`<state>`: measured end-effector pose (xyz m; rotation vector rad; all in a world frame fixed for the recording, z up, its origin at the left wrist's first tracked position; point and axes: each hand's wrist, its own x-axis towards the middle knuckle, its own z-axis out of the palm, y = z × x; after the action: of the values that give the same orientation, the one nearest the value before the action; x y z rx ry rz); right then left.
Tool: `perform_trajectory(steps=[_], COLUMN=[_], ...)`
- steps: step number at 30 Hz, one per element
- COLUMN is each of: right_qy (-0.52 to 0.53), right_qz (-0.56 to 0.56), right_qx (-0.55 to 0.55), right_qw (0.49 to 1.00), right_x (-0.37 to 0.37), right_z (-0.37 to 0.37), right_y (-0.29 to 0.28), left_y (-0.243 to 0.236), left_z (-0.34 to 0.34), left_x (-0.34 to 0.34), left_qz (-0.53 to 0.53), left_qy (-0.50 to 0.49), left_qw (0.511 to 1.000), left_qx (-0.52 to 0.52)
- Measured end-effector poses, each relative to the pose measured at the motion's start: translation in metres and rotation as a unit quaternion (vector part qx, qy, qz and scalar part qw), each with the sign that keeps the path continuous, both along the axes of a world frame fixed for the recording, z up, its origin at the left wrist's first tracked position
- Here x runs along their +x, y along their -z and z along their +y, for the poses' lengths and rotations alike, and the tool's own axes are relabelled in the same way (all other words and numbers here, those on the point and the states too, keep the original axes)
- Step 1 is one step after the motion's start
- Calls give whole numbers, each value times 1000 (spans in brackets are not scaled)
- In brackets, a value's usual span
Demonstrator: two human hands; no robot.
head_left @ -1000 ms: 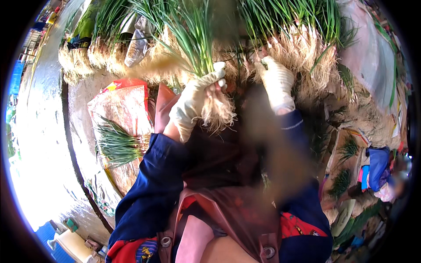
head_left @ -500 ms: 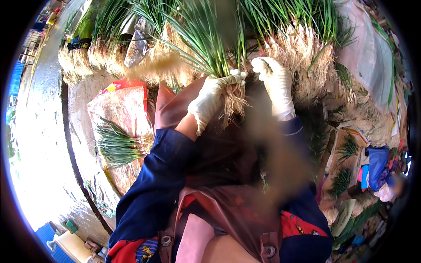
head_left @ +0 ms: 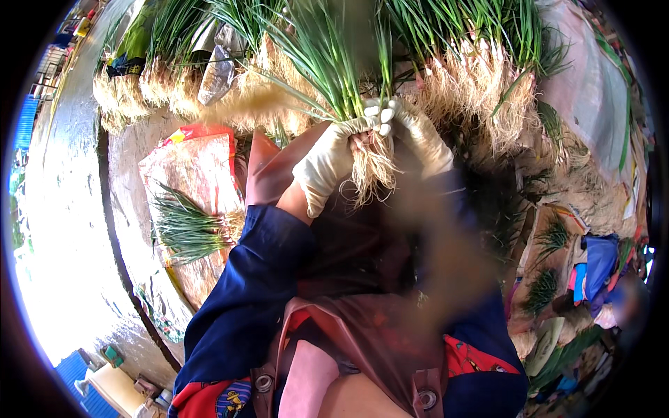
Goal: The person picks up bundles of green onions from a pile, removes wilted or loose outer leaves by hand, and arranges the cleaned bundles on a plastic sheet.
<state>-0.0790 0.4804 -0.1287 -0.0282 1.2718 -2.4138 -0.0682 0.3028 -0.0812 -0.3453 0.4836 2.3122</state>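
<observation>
Had pale, shiny ground [head_left: 77,174] spread at nine o'clock and wore a brown apron [head_left: 376,327] from the centre down to six. Wore dark blue sleeves [head_left: 240,272] too, reaching in from eight and about half past four. Had a big heap of onions [head_left: 481,76] between one and two o'clock, and a row of rooted stalks [head_left: 160,87] at ten to eleven. Faced a greyish sheet [head_left: 585,90] at two and a red-edged plastic bag [head_left: 195,157] between nine and ten. Held a bunch of spring onions [head_left: 345,87] at twelve o'clock, with leaves upward and roots hanging toward the apron. Gripped it near the bulbs in the left hand [head_left: 326,160], with fingers closed round the stalks. Had the right hand [head_left: 421,136] between one and two, narrowed, with bent fingertips close against the left's; could not tell whether pinching a stalk as well. Had a smaller bunch [head_left: 191,226] lying on the bag near nine, clear plastic [head_left: 218,76] between ten and eleven, and metal eyelets [head_left: 263,383] on the apron near seven and five.
</observation>
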Motion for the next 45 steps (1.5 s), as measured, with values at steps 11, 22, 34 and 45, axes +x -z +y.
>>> perform_trajectory(steps=[11,22,34,45], right_qy=[21,98,-216,52], right_qz=[37,-32,45,111], right_qx=[242,226,827,863], right_qw=[969,969,518,491], right_x=[6,-30,26,-15], right_z=[-4,-24,59,-7], right_y=[-36,-43,-20,-21], left_y=[23,21,-32,-28], left_z=[-5,-6,-52,-52], left_x=[-5,-1,5,6], left_qz=[59,107,139,158], left_qy=[13,18,-5,-57], left_qw=[993,982,990,978], left_qx=[-98,-158,4,-121])
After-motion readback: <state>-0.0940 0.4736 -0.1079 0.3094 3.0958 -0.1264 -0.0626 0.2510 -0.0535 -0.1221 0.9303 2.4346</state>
